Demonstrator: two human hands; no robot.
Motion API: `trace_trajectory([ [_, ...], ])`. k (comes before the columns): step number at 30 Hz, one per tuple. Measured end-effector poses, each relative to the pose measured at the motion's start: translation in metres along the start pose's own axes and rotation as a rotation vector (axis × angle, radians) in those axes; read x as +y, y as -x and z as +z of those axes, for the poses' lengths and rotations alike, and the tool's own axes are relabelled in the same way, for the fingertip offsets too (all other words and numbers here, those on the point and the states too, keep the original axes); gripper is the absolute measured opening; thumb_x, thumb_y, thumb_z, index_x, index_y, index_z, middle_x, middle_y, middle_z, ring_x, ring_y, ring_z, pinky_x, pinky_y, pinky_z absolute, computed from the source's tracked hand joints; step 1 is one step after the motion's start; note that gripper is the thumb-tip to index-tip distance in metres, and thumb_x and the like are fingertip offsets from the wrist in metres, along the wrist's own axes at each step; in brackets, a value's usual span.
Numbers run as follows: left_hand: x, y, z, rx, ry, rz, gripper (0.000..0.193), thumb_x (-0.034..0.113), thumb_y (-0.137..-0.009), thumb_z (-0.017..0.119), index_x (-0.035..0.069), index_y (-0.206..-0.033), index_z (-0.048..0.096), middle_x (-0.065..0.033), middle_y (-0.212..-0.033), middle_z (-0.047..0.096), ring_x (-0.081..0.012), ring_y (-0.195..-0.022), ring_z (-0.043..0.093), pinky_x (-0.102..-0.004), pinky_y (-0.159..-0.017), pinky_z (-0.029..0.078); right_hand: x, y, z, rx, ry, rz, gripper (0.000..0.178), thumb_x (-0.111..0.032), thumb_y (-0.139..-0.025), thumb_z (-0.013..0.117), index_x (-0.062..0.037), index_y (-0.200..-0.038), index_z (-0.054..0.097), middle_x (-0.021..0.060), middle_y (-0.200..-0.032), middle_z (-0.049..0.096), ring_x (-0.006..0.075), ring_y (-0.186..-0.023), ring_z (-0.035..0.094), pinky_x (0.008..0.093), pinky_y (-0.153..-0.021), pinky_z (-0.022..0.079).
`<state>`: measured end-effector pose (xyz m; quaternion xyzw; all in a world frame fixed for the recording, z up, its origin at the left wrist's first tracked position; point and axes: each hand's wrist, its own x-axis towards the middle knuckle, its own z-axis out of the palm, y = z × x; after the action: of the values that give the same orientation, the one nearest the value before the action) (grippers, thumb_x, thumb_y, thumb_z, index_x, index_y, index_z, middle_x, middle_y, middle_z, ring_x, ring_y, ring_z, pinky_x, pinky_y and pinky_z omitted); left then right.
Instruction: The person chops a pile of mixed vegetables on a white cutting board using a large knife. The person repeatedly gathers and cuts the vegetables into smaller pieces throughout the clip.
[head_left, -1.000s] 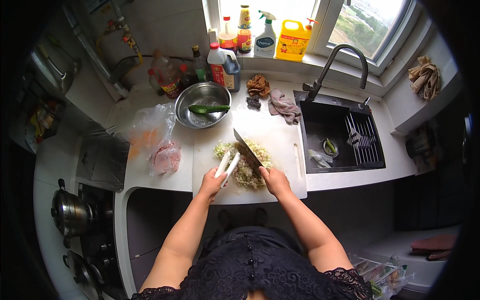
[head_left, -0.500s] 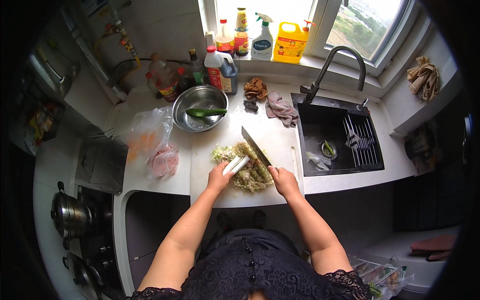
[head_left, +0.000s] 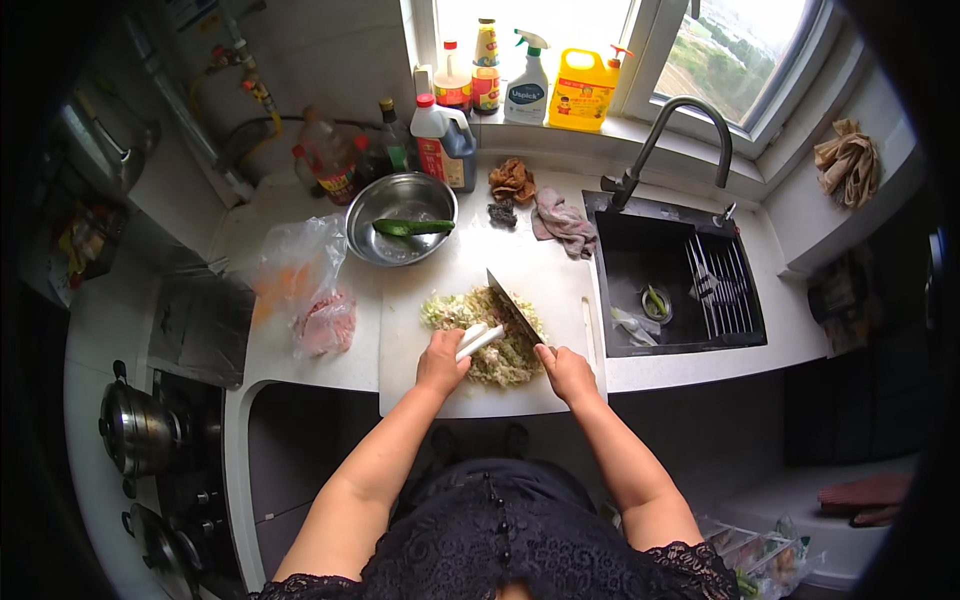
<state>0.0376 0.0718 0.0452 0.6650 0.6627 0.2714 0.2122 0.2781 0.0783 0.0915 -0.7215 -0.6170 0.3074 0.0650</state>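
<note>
On a white cutting board [head_left: 405,372] lies a spread heap of finely chopped pale-green and pinkish food [head_left: 500,365]. My right hand [head_left: 570,374] is closed round the handle of a kitchen knife [head_left: 513,307], its blade slanting away to the left over the heap's right side. Closed on two short, thick white sticks [head_left: 481,340], my left hand [head_left: 440,362] is at the heap's left side. Their far ends lie over the chopped food and fan slightly apart. Whether they are vegetable stalks or utensils, I cannot tell.
Behind the board stands a steel bowl [head_left: 366,250] with a cucumber [head_left: 412,228]. Bagged pink meat [head_left: 325,325] lies to the left. A large jug [head_left: 443,150], a rag [head_left: 564,222] and brown clumps [head_left: 512,181] line the back. The black sink [head_left: 640,265] is on the right.
My left hand has shifted slightly right with the white sticks, whose ends have spread apart. The knife's tip has dropped a little nearer to me, and my right hand is slightly lower.
</note>
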Motion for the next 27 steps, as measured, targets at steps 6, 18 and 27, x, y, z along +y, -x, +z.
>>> trace_trajectory([
  [6,0.009,0.001,-0.004,0.003,-0.045,0.034,0.040,0.014,-0.071,0.071,0.014,-0.109,0.058,-0.0110,-0.103,0.055,-0.0317,-0.090,0.059,-0.0404,-0.079,0.050,0.001,-0.002,0.002,0.013,-0.048,-0.017,0.062,-0.059,-0.089,0.040,-0.0011,-0.091,0.062,0.0239,-0.091,0.064,0.0418,-0.091,0.059,0.0474,-0.077,0.046],
  [18,0.017,-0.004,0.011,-0.038,-0.190,0.001,0.038,0.013,-0.073,0.068,0.011,-0.110,0.061,-0.0132,-0.102,0.057,-0.0328,-0.090,0.060,-0.0409,-0.078,0.051,-0.027,0.009,0.010,-0.015,-0.030,-0.076,0.065,-0.060,-0.089,0.039,0.0012,-0.082,0.059,0.0263,-0.084,0.062,0.0438,-0.085,0.058,0.0500,-0.073,0.044],
  [27,0.009,-0.004,0.016,-0.067,-0.150,-0.059,0.039,0.013,-0.076,0.067,0.013,-0.114,0.060,-0.0140,-0.102,0.056,-0.0345,-0.090,0.060,-0.0431,-0.078,0.051,-0.017,-0.005,0.013,-0.024,-0.039,-0.110,0.065,-0.060,-0.089,0.039,0.0003,-0.084,0.062,0.0274,-0.085,0.061,0.0440,-0.087,0.058,0.0483,-0.074,0.045],
])
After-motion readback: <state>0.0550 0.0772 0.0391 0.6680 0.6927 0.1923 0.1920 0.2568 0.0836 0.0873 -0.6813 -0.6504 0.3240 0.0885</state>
